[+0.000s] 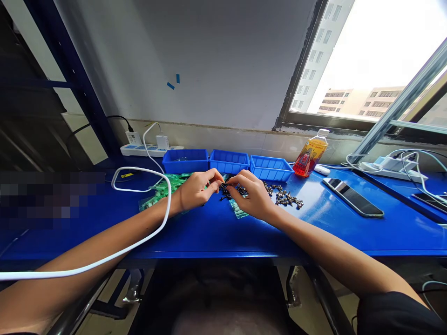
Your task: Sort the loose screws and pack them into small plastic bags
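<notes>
Cable (pixel 169 200) in front of left forearm (pixel 118 236)

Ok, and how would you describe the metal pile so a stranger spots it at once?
On the blue table, find the three bins by the wall. In front of the rightmost bin, partly behind the right hand, lies the pile. It's loose, dark, shiny bits, unlike the green packets near the left hand.

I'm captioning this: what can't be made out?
Head view: kind of dark part between left hand and right hand; tiny, partly covered by them.
Head view: floor of middle blue bin, hidden by its front wall.
Head view: end of white cable, cut off by left edge.
</notes>
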Tool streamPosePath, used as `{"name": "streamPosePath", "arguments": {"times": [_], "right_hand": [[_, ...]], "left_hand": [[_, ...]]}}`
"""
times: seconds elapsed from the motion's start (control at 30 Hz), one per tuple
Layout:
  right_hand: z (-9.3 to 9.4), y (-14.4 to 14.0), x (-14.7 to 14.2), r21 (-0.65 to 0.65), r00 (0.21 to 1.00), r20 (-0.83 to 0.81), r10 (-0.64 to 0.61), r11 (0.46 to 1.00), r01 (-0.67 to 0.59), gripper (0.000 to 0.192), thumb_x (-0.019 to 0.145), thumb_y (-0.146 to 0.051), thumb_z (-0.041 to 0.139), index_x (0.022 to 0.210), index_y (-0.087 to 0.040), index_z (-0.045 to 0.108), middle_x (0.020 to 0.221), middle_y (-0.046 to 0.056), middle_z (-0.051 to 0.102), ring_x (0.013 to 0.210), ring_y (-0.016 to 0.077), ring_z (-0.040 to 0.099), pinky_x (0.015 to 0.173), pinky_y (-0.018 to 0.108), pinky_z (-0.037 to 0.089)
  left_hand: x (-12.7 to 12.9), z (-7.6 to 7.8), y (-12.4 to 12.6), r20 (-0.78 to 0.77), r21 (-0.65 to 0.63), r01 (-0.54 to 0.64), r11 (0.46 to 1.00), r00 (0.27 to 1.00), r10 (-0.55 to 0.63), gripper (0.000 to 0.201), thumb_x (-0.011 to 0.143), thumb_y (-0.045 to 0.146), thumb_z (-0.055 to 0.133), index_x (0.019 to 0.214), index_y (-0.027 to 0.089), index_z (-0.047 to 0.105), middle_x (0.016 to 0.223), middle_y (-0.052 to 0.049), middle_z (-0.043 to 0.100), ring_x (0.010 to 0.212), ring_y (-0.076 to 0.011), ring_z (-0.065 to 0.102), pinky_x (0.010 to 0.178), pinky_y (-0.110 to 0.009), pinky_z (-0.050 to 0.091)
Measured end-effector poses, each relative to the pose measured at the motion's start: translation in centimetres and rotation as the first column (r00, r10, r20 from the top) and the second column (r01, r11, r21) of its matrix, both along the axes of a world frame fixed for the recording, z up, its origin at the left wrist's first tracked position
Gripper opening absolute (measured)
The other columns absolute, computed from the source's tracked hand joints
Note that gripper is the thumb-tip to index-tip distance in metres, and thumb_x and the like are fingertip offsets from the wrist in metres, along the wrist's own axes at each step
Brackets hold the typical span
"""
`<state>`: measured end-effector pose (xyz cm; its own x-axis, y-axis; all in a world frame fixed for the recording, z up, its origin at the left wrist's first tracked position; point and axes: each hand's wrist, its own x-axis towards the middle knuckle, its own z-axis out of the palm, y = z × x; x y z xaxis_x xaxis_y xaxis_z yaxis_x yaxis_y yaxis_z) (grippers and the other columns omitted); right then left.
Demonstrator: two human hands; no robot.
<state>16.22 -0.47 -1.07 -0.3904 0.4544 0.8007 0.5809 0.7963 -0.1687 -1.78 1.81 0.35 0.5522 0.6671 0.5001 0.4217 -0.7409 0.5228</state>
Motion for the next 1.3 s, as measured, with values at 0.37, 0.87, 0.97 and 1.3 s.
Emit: {"name": "streamPosePath", "arguments": {"times": [0.37,0.87,0.97,1.3], "right_hand": [[0.0,-0.12,-0.06,-0.042,0.999,0.013,-0.043,0.998,0.043,0.007,0.083,-0.021,0.052,0.078,-0.02,0.056,0.072,0.002,0.058,0.069,0.0147,0.052,0.063,0.027,0.043],[0.18,-0.22,0.06,-0.042,0.998,0.06,0.025,0.999,-0.023,0.021,0.087,-0.02,0.045,0.067,-0.02,0.049,0.063,0.0,0.054,0.062,0.013,0.047,0.06,0.027,0.039],[0.16,-0.25,0.03,-0.017,0.998,0.048,0.036,0.999,-0.035,0.02,0.087,-0.02,0.045,0.068,-0.02,0.049,0.063,0.0,0.054,0.062,0.0128,0.047,0.059,0.027,0.039],[0.09,-0.19,0.02,0.0,0.998,0.052,0.025,1.0,-0.025,0.02,0.087,-0.022,0.046,0.068,-0.02,0.051,0.064,0.001,0.055,0.062,0.0129,0.048,0.059,0.027,0.04]], "left_hand": [[0.18,0.3,-0.37,0.035,-0.066,0.033,0.997,0.999,-0.031,0.021,0.08,0.034,0.04,0.078,0.018,0.052,0.063,0.001,0.058,0.059,-0.0124,0.055,0.057,-0.023,0.044],[0.45,0.61,-0.77,0.039,-0.181,0.068,0.981,0.997,-0.062,0.022,0.078,0.036,0.042,0.077,0.017,0.053,0.06,0.001,0.057,0.058,-0.0124,0.054,0.058,-0.024,0.044],[0.42,0.64,-0.79,0.034,-0.197,0.073,0.978,0.997,-0.067,0.023,0.078,0.037,0.042,0.078,0.017,0.053,0.06,0.001,0.057,0.057,-0.0119,0.053,0.057,-0.023,0.043],[0.17,0.61,-0.25,0.14,-0.357,0.18,0.917,0.981,-0.138,0.022,0.074,0.039,0.049,0.073,0.016,0.051,0.061,0.001,0.055,0.059,-0.0119,0.051,0.06,-0.025,0.044]]}}
